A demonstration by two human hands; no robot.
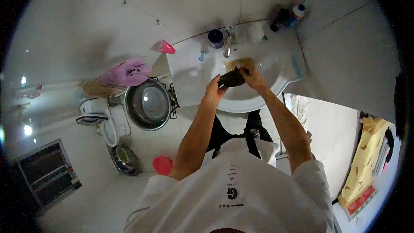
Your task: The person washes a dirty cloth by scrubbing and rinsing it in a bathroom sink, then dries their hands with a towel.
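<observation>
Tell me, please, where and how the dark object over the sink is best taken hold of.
Probably at both ends, the left hand coming from the left, the right hand from the right: the dark object is elongated and lies crosswise above the sink.

1. Pink cup (167,47) near the wall.
2. Large metal basin (159,110), shiny, beside a black rack (173,101).
3. Pink cloth or bag (129,72) just beside that basin.
4. White toilet (111,132).
5. Smaller metal basin (133,164) with something greenish inside.
6. Red basin (162,165).
7. Yellow patterned cloth (362,159).
8. Dark-paned window (47,168).
</observation>
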